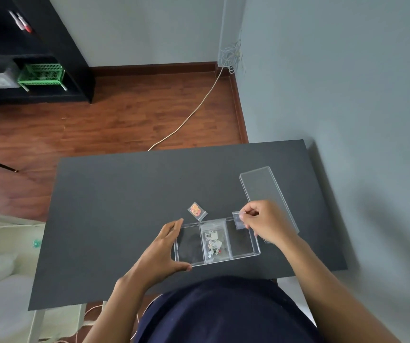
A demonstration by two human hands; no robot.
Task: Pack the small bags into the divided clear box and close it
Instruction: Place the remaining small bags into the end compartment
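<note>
The divided clear box (244,255) lies open near the front of the dark table, with three compartments. Its middle compartment holds a labelled small bag (213,241) of little pieces. My left hand (164,251) grips the box's left end, thumb at the front edge. My right hand (264,222) pinches a small clear bag (238,220) over the back edge of the right compartment. Another small bag with orange contents (197,210) lies on the table just behind the box. The clear lid (265,191) lies flat to the right, behind my right hand.
The dark table (124,206) ends at a grey wall on the right. Beyond its far edge are a wooden floor, a white cable (194,112) and a black shelf with a green basket (41,74). A white chair stands at the lower left.
</note>
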